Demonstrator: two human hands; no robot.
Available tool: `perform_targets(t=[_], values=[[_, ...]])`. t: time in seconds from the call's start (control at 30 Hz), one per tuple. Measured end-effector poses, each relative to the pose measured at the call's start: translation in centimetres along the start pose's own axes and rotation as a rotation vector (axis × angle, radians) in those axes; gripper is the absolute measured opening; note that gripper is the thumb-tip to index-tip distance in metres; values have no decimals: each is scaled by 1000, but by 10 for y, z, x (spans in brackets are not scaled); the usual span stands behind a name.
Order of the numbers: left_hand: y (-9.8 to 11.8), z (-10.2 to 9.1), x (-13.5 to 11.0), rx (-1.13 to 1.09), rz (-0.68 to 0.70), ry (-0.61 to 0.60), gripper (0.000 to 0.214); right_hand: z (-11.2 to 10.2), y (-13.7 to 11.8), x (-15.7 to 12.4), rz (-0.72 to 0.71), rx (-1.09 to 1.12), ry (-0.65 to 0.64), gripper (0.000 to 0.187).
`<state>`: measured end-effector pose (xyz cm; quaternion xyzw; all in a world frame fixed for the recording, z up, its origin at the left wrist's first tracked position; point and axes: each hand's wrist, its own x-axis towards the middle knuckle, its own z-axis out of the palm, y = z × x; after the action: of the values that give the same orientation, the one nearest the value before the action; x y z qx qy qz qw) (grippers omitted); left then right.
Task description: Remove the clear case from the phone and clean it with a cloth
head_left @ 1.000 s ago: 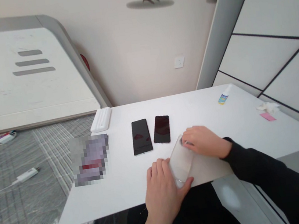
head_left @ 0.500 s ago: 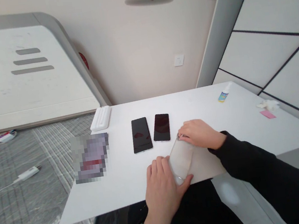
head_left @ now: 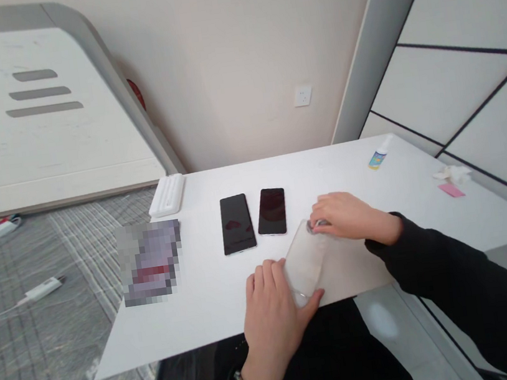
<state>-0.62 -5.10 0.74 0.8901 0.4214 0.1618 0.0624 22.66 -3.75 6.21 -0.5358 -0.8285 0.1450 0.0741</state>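
A clear phone case [head_left: 305,262] lies near the front edge of the white table [head_left: 213,309], held at both ends. My left hand [head_left: 273,313] grips its near end, thumb on the right side and fingers curled over the left edge. My right hand [head_left: 349,217] pinches its far end, fingers bent down on the top corner. Two dark phones lie face up side by side just beyond: the larger phone [head_left: 236,222] on the left, the smaller phone [head_left: 271,211] on the right.
A white ridged tray [head_left: 167,195] sits at the table's far left corner, a blurred patch [head_left: 150,261] on its left edge. A small bottle [head_left: 378,155] lies at the far right, with pink and white scraps [head_left: 451,181] nearby. A charger and cables [head_left: 38,289] lie on the grey floor.
Both hands keep hold of the case. My right hand has shifted slightly right along its far end; the view has tilted a little.
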Motion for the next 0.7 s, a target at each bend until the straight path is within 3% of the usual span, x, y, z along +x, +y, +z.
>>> perform_targets(t=[0.13,0.27,0.37,0.43,0.53,0.6,0.7], values=[[-1,1,-1,-7,21,13,57,8,-9,4,-186,198,-118,2],[-1,0,-1,-7,8,26,59,15,-11,7,-24,120,48,14],[-1,0,-1,-13,23,34,54,22,-14,6,-116,164,-39,5],[-2,0,-1,-16,18,30,56,21,-15,6,-86,98,-44,6],[-2,0,-1,-27,-7,9,63,-2,-24,-1,50,22,92,9],[-2,1,-2,-38,-7,-16,57,-26,-45,-13,9,211,139,10],[-3,2,-3,-38,-4,-25,49,-57,-93,-43,-97,476,36,17]])
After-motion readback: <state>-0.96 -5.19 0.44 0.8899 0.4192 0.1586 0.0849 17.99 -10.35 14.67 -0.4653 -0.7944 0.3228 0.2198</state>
